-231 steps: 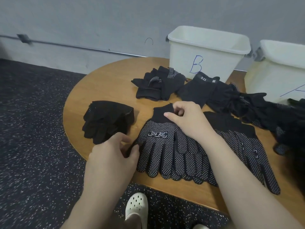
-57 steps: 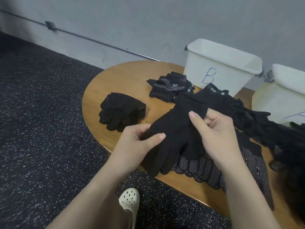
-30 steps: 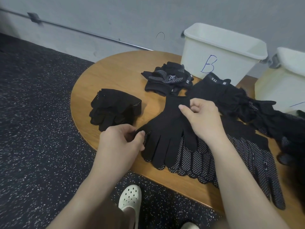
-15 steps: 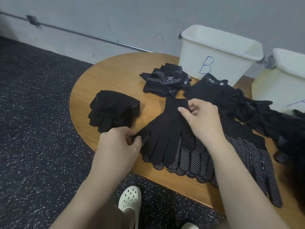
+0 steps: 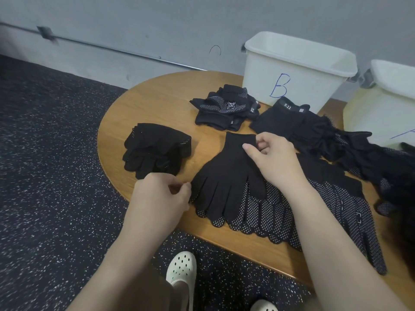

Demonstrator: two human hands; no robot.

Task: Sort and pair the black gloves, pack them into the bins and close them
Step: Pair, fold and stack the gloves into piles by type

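Glove (image 5: 226,176) lies at frame centre, cuff toward bin B (image 5: 292,70), right hand (image 5: 274,160) pinching cuff, left hand (image 5: 161,196) pinching its lower-left edge.

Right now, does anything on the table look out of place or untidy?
Yes. The loose heap of gloves on the right sprawls unsorted in front of the second bin, unlike the two folded stacks. The dotted gloves under the plain glove overhang the table edge. Nothing looks damaged.
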